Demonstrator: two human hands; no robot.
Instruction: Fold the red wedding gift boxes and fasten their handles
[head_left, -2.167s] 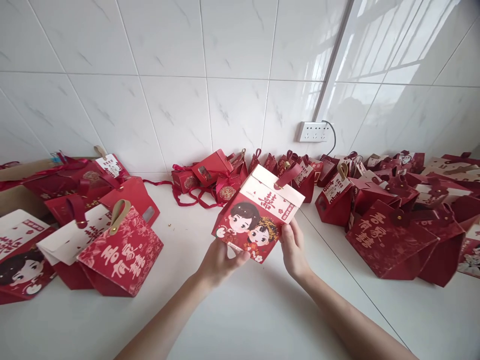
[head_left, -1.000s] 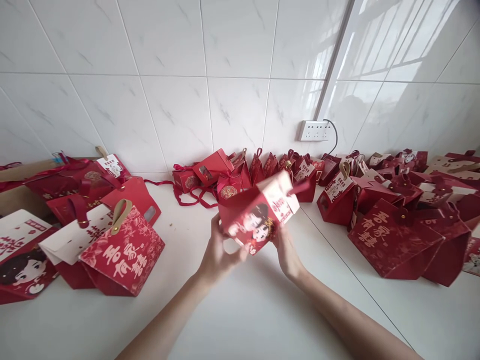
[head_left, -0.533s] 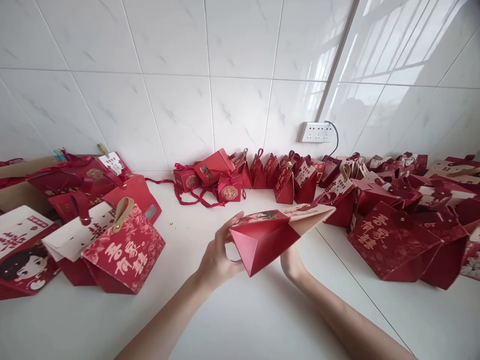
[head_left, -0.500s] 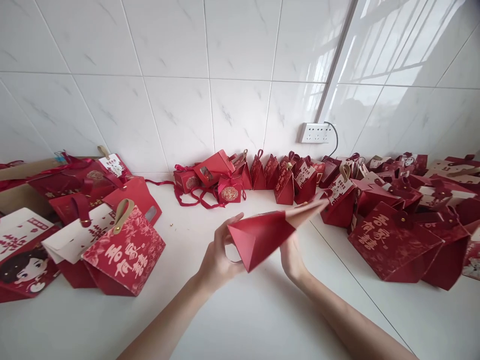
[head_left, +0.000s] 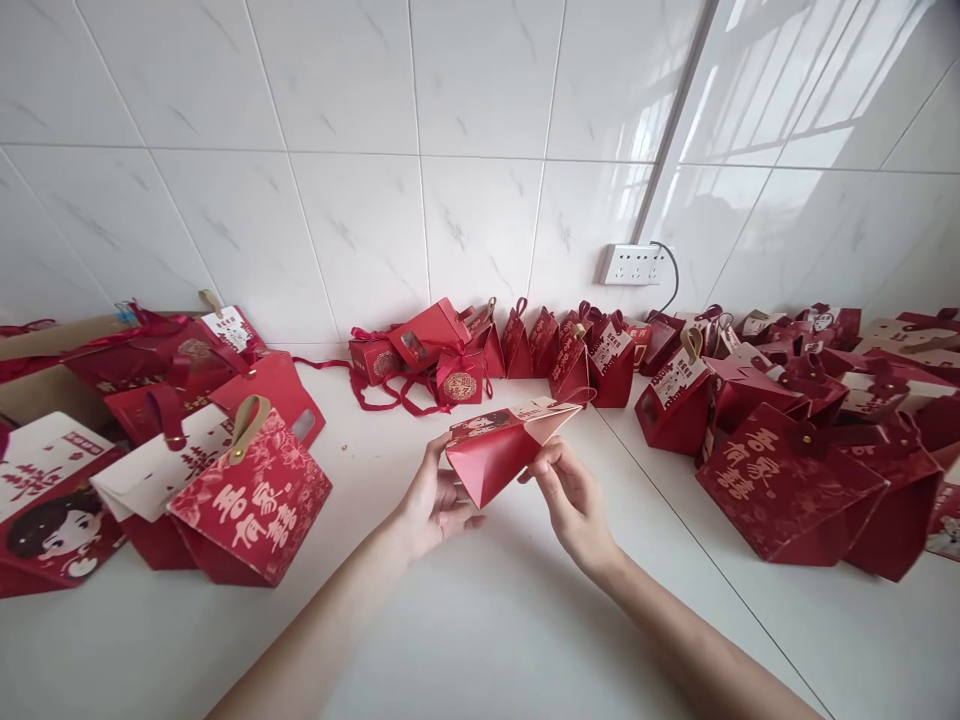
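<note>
A folded red gift box point(head_left: 491, 455) with a cartoon picture and a cream flap is held up over the white table, lying on its side with a triangular red side toward me. My left hand point(head_left: 435, 500) grips its left end, thumb below and fingers behind it. At the cream flap on the right, my right hand point(head_left: 574, 500) pinches the edge between thumb and fingers. A thin cord or handle loop shows at the box's far right corner.
Red and cream gift boxes point(head_left: 251, 495) crowd the left side, with more boxes point(head_left: 787, 490) packed along the right. Small boxes and red ribbon point(head_left: 394, 395) stand against the tiled wall. A white power strip point(head_left: 636, 265) is fixed there, with a black cable.
The box has tipped and moved slightly back, so its cartoon face now shows. My right hand has shifted from behind the box to its near right edge.
</note>
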